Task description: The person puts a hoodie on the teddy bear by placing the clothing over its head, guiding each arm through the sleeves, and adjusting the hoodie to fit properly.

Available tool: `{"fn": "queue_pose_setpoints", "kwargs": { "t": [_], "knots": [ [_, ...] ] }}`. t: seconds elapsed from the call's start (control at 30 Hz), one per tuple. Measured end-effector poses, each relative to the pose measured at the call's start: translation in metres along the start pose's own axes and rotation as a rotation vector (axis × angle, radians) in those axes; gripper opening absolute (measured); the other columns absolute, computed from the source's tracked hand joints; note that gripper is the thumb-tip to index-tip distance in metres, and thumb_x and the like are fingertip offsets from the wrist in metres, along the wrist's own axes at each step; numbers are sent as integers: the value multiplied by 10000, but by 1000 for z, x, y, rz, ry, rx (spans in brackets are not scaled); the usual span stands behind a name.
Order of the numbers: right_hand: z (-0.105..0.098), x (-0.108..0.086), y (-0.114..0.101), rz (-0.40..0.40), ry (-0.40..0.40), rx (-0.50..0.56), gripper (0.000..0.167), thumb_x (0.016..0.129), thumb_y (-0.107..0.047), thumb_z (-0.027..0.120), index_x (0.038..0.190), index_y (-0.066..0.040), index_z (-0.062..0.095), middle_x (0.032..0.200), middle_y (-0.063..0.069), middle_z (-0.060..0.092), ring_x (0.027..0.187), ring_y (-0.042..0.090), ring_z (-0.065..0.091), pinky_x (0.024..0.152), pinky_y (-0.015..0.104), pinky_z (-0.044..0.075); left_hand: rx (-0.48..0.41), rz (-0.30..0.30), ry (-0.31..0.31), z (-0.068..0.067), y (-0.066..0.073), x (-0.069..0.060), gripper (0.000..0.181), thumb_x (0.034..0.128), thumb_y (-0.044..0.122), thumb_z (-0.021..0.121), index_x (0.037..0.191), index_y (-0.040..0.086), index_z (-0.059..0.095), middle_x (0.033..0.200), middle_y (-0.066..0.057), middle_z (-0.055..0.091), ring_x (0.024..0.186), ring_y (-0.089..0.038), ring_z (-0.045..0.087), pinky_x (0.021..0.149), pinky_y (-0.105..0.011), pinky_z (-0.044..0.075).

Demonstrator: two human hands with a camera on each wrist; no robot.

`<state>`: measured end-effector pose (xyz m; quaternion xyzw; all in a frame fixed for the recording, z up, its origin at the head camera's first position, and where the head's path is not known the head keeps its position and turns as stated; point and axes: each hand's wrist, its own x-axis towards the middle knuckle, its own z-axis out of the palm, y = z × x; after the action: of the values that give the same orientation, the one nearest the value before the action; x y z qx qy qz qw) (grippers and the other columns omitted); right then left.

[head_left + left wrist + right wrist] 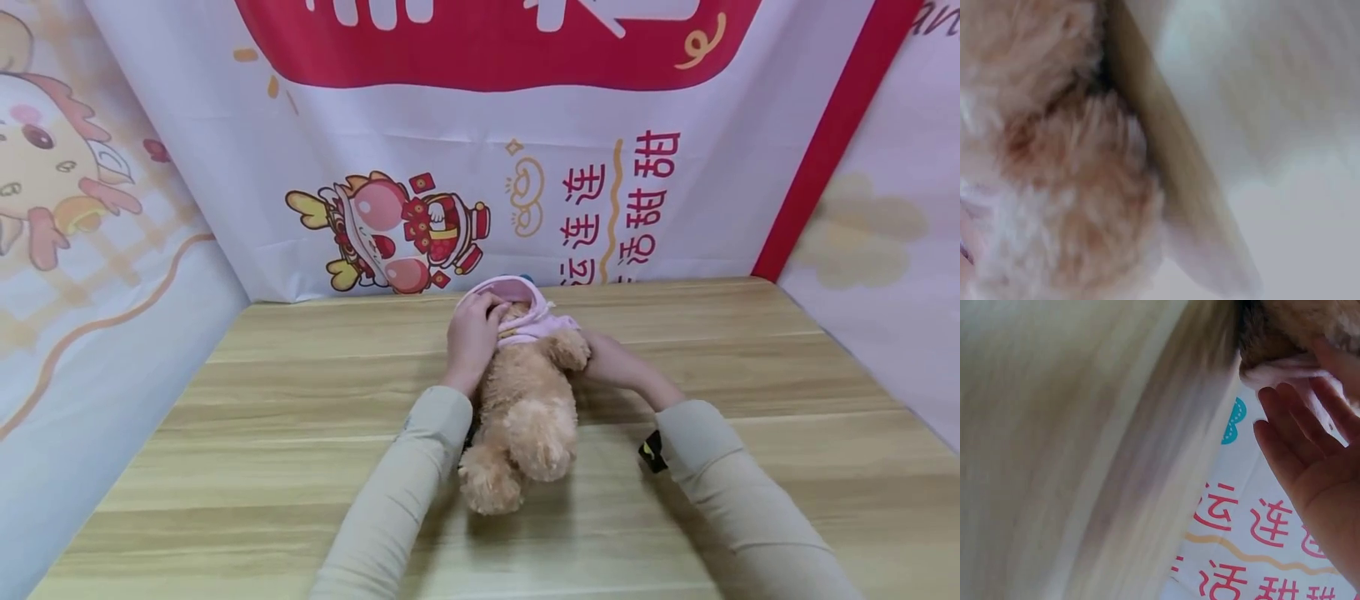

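A fluffy light-brown stuffed toy [525, 383] lies on the table with its legs toward me. A pink hooded top [551, 325] covers its upper body and surrounds its head. My left hand [474, 333] grips the hood's left edge, fingers bent over the rim. On the other side my right hand [609, 360] is partly hidden behind the toy's arm. In the right wrist view, this hand's thumb and index finger pinch the pink hem while the other fingers [1291, 431] are extended. Blurred brown fur [1079, 200] fills the left of the left wrist view.
The wood-grain table [300, 417] ends at a printed white and red backdrop [465, 125] just beyond the toy. Patterned side panels [90, 275] enclose it left and right. A small black and yellow item [652, 452] sits by the right cuff.
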<state>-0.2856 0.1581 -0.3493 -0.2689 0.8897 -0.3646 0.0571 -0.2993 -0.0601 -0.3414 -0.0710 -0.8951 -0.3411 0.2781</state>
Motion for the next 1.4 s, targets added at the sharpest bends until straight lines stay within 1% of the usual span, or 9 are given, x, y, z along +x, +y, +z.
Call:
{"fn": "queue_pose_setpoints", "kwargs": {
  "t": [0.23, 0.33, 0.57, 0.73, 0.87, 1.0, 1.1, 1.23, 1.4],
  "knots": [
    [-9, -7, -11, 2, -2, 16, 643, 797, -144, 738, 1360, -40, 446, 1300, 241, 559, 1144, 383, 578, 960, 477, 495, 29, 59, -96, -14, 4, -1, 165, 929, 212, 616, 969, 82, 710, 1049, -96, 666, 1044, -259, 615, 924, -395, 505],
    [-11, -9, -19, -11, 4, 32, 629, 803, -160, 748, 1344, -66, 443, 1292, 249, 551, 1085, 371, 606, 901, 450, 527, 55, 72, -119, -19, 4, -4, 158, 925, 216, 624, 986, 95, 704, 1078, -91, 657, 1043, -257, 619, 887, -405, 522],
    [-11, -8, -34, -17, 34, -116, 549, 803, -193, 757, 1288, -99, 519, 1253, 194, 599, 1035, 319, 612, 867, 453, 518, 73, 21, -137, -38, 4, -20, 188, 909, 253, 647, 1027, 114, 691, 1117, -84, 623, 1004, -273, 630, 793, -438, 534],
    [-11, -1, -42, -7, 70, -245, 433, 776, -142, 759, 1161, -33, 593, 1060, 168, 683, 985, 317, 640, 888, 475, 510, 128, 63, -224, -45, 10, -34, 383, 891, 396, 645, 1142, 107, 661, 1146, -120, 606, 1037, -298, 605, 873, -449, 511],
    [-12, 1, -42, 24, 86, -229, 341, 774, -122, 761, 1069, -7, 634, 964, 165, 696, 842, 266, 664, 803, 430, 545, 224, 75, -319, -44, 18, -41, 671, 836, 596, 610, 1304, 118, 554, 1274, -150, 551, 1180, -329, 534, 995, -482, 447],
    [-15, 1, -40, 48, 99, -115, 315, 781, -106, 764, 1055, -7, 644, 936, 176, 698, 715, 193, 666, 693, 365, 571, 211, 17, -385, -39, 23, -44, 868, 795, 662, 606, 1445, 130, 384, 1425, -169, 425, 1320, -346, 412, 1092, -492, 368],
    [-18, 0, -39, 28, 142, -94, 361, 770, -109, 773, 1094, -8, 649, 984, 191, 702, 798, 233, 676, 746, 388, 564, 175, -22, -390, -36, 26, -45, 906, 795, 642, 626, 1478, 130, 325, 1423, -188, 405, 1308, -351, 408, 1088, -482, 374],
    [-23, -1, -41, 19, 208, -108, 496, 753, -129, 788, 1198, 20, 628, 1124, 235, 676, 977, 337, 665, 874, 448, 536, 145, -48, -392, -34, 27, -44, 860, 793, 639, 632, 1450, 145, 376, 1391, -205, 415, 1271, -359, 436, 1056, -490, 401],
    [-32, -2, -48, 8, 256, -99, 553, 739, -100, 797, 1218, 86, 592, 1205, 298, 608, 966, 383, 671, 858, 449, 549, 97, -72, -406, -31, 29, -41, 849, 793, 651, 621, 1444, 161, 382, 1410, -204, 402, 1286, -370, 439, 1064, -500, 396]
  ]
}}
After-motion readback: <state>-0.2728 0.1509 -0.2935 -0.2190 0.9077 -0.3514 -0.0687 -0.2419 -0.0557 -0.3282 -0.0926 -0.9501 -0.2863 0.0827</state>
